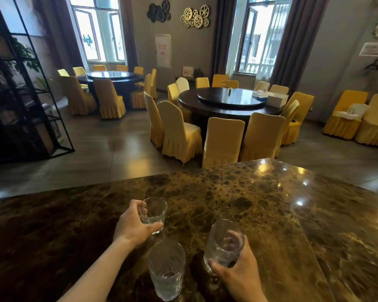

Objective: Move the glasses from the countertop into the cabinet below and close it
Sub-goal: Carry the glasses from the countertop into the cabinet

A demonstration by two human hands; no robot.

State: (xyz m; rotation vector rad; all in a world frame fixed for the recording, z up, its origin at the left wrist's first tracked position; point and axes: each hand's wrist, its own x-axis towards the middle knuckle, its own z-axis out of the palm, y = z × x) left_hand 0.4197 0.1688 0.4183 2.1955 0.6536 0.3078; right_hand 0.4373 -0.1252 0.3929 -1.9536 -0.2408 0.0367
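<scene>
Left hand (133,225): wrapped around the short tumbler (153,214), thumb along its base, fingers curled over the far side near the rim.
Short tumbler: upright on the marble countertop (260,203), set back from the near edge; whether its base is already lifted cannot be told.
Right hand (236,273): closed around the lower part of the stemmed glass (224,243), fingers seen through the bowl.
Stemmed glass: raised clear of the countertop, long axis tilted, rim leaning away and to the left.
Tall ribbed glass (166,270): upright at the near edge, ungripped, between the two forearms, just beside the left wrist.
Key relation: the free glass lies nearer than both grips, below the left hand and left of the right hand; both hands are occupied, so it is judged to wait for a later trip.
Cabinet: below the countertop, out of view; door state cannot be told.
Next move (judged): both held glasses are to be drawn back over the near edge and downward, past the tall ribbed glass.
Risk: the left forearm brushing the tall ribbed glass.
</scene>
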